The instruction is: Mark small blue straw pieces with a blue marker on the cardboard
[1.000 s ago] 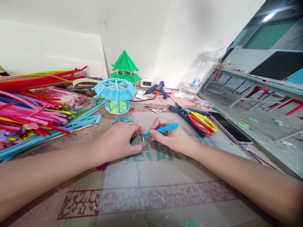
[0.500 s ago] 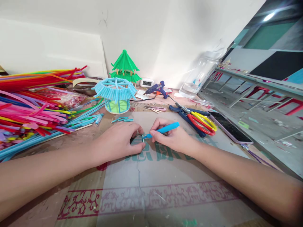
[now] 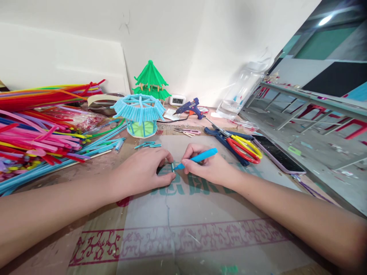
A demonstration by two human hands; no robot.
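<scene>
My left hand (image 3: 149,168) rests on the table mat, its thumb and forefinger closed at the two ends of a short, thin stick (image 3: 172,167) that is partly blue. Between the fingers of my right hand (image 3: 205,164) is a blue marker pen (image 3: 203,156), its tip at or just beside the stick. Several short blue sticks (image 3: 149,144) lie behind my left hand. Farther back stands a small pavilion model (image 3: 140,114) with a blue fringed roof and a green base.
Bundles of coloured pipe cleaners (image 3: 43,133) fill the left. A green tiered model (image 3: 150,80), a small clock (image 3: 177,100) and a glue gun (image 3: 189,108) stand or lie at the back. Scissors (image 3: 243,149), pliers (image 3: 223,143), a phone (image 3: 278,154) and a clear jug (image 3: 242,91) are at right.
The marker tip has shifted very slightly along the stick. Both hands stay in nearly the same place.
</scene>
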